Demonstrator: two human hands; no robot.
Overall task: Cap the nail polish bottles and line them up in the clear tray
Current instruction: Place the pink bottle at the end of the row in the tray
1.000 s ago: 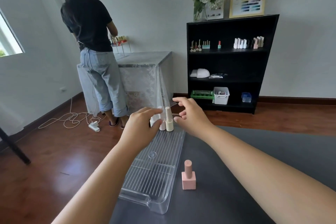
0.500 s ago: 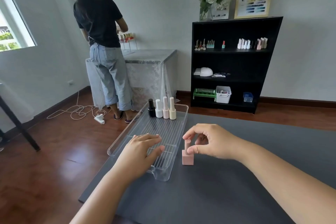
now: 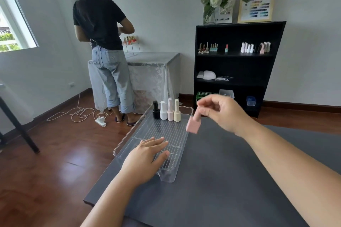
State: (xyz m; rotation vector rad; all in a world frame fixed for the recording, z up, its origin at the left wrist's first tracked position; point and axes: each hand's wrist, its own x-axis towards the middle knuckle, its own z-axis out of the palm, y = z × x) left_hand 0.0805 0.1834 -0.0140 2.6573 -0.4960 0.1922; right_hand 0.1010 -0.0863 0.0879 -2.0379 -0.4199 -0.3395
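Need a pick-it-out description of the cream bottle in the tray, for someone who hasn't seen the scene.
Find the clear tray on the dark grey table. Four capped bottles stand in a row at its far end. The cream bottle is the rightmost, beside the pale pink bottle; the other two are white and black.

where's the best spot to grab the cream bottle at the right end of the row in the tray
Pinch the cream bottle by its tall slim cap, coming straight down from above. The pale pink bottle stands close against its left, so side access to the body is tight; the cap stands upright and clear.
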